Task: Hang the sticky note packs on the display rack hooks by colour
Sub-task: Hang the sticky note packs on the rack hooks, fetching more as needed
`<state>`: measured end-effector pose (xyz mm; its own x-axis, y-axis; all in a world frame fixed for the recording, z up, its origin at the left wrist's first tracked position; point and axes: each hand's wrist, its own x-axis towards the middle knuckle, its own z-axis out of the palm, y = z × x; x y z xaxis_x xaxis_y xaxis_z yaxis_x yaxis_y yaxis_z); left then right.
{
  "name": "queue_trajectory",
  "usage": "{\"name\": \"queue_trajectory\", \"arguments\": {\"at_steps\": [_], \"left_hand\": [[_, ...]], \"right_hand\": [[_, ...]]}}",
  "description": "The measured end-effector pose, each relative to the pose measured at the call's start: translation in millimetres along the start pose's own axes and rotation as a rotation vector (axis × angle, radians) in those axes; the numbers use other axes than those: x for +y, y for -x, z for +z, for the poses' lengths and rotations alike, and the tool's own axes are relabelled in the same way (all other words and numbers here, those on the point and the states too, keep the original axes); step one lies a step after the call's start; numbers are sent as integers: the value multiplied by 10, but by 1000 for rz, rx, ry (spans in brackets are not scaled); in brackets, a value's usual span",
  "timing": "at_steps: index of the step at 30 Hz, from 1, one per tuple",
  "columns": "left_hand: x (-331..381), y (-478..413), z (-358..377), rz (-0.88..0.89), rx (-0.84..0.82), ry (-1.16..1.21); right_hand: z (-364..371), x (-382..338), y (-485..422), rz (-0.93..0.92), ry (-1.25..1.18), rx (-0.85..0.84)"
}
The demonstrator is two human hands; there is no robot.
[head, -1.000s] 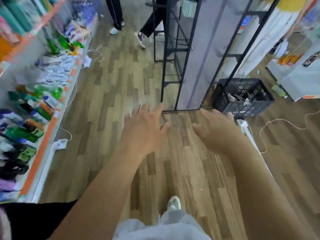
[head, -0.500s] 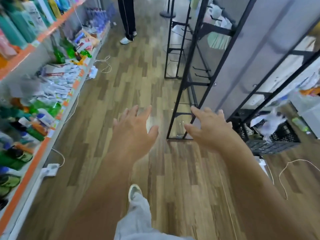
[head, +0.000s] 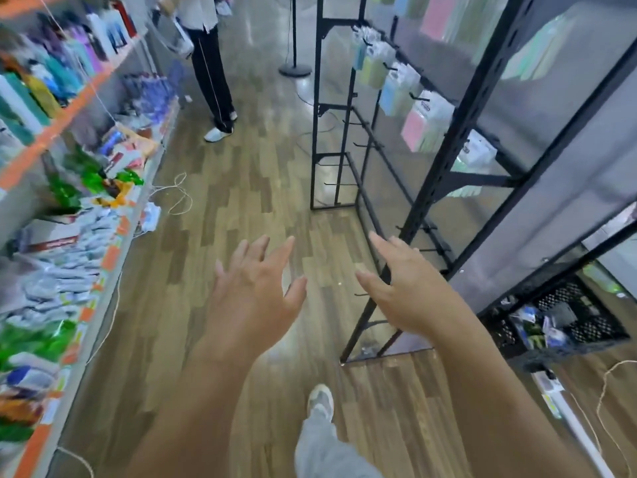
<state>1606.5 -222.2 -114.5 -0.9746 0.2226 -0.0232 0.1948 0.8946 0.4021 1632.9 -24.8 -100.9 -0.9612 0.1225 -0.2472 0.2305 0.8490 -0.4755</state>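
Both hands are empty with fingers spread wide. The left hand (head: 255,291) and right hand (head: 406,291) hover over the floor at centre, so I judge this a walk between picks. The display rack (head: 479,178) runs from 12 to 3 o'clock. On one rail at 1 o'clock I count five sticky note packs (head: 424,125), blue, green, pink and pale, with blurred others above. Bare hooks (head: 425,228) show lower. The next move probably calls for fetching a pack, perhaps from the black crate (head: 568,298) at 4 o'clock, whose contents are blurred.
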Motion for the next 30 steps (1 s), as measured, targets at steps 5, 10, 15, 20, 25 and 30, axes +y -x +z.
{"name": "queue_trajectory", "arguments": {"at_steps": [5, 10, 15, 20, 25, 30], "left_hand": [[-68, -1279, -84, 38, 30, -29], [3, -2512, -311, 85, 44, -61], [83, -3530, -442, 174, 69, 18], [55, -4565, -413, 275, 89, 190], [-66, -5671, -478, 414, 121, 203], [-228, -6802, -860, 562, 177, 121]], "right_hand": [[-265, -182, -1151, -15, -28, 90], [-596, -341, -2245, 42, -59, 151], [-910, -463, -3103, 95, -55, 279], [-1112, -511, -3869, 173, -98, 333], [-1342, -719, -4704, 221, -103, 455], [-1676, -1039, -5537, 280, -105, 604]]}}
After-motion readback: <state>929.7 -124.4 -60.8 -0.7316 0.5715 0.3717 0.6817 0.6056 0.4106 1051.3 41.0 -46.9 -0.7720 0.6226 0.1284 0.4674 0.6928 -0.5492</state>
